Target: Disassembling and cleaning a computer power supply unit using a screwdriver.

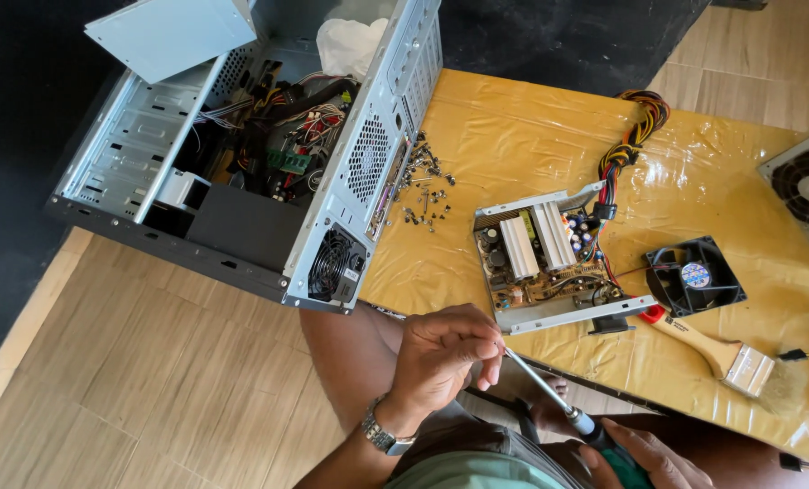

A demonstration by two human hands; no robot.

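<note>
My left hand (443, 358), with a metal wristwatch, pinches the tip of a screwdriver's shaft (542, 385) just below the table edge. Partly cut off at the bottom of the view, my right hand (635, 457) grips the screwdriver's green handle (624, 460). Just beyond the tip lies an opened power supply unit (549, 260) with heat sinks and capacitors showing. Its bundle of coloured cables (635, 136) curls toward the far edge. A black cooling fan (694, 276) sits to its right, joined by thin wires.
An open grey computer case (260, 154) lies on its side at the left, overhanging the low table covered in yellow plastic (513, 127). Several loose screws (423, 186) are scattered beside it. A wooden-handled paintbrush (717, 353) lies front right. Another fan cover (808, 186) sits at the right edge.
</note>
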